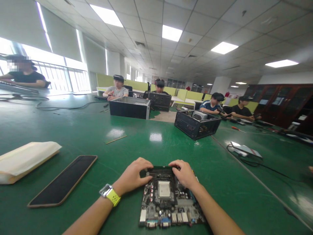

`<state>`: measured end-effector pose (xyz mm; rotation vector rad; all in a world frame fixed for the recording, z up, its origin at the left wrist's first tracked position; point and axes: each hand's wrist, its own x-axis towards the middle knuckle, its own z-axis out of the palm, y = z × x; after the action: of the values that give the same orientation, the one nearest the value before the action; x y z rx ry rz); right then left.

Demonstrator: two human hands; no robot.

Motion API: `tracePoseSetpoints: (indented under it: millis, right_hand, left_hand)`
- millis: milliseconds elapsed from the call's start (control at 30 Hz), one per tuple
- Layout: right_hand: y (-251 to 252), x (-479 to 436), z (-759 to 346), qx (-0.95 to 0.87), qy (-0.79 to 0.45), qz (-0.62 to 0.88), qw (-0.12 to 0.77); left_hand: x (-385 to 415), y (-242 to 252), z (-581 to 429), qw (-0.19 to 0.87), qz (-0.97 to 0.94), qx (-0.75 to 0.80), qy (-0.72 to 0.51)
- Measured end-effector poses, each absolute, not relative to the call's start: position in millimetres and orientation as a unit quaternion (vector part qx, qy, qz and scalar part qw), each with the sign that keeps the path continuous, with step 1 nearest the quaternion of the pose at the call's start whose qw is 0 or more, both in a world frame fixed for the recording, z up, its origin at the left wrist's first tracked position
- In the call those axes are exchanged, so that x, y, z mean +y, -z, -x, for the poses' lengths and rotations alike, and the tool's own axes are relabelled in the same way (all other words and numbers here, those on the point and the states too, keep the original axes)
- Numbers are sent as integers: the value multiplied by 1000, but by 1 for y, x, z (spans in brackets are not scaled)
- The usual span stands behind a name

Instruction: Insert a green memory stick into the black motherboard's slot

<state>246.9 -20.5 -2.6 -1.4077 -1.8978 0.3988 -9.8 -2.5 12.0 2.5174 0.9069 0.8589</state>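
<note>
A computer motherboard (160, 205) lies on the green table in front of me, its row of ports facing my side. A square silvery processor (164, 189) sits in the socket near its middle. My left hand (134, 175) grips the far left corner, fingers along the far edge and thumb at the side; a yellow-strapped watch (110, 195) is on that wrist. Closed over the far right part of the board is my right hand (184, 173), with its fingertips at the far edge. Both palms hide parts of the board's edges.
To the left lie a dark phone-like slab (65, 181) and a cream paper packet (28, 160). Further off stand an open black computer case (197, 124) and another case (129, 107). A thin stick (116, 139), a cabled device (245, 150) and several people are beyond.
</note>
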Motion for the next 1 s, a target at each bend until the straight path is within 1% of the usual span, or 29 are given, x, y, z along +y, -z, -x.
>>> tracePoseSetpoints:
  millis: [533, 733, 1000]
  right_hand:
    - [0, -22, -246, -741, -152, 544, 362]
    - [3, -20, -246, -715, -179, 554, 387]
    - [-2, -24, -245, -736, -159, 542, 373]
  left_hand:
    - [-2, -12, 10, 148, -885, 331, -294]
    - [-4, -13, 9, 153, -883, 335, -291]
    - [-4, -16, 9, 120, -886, 334, -297]
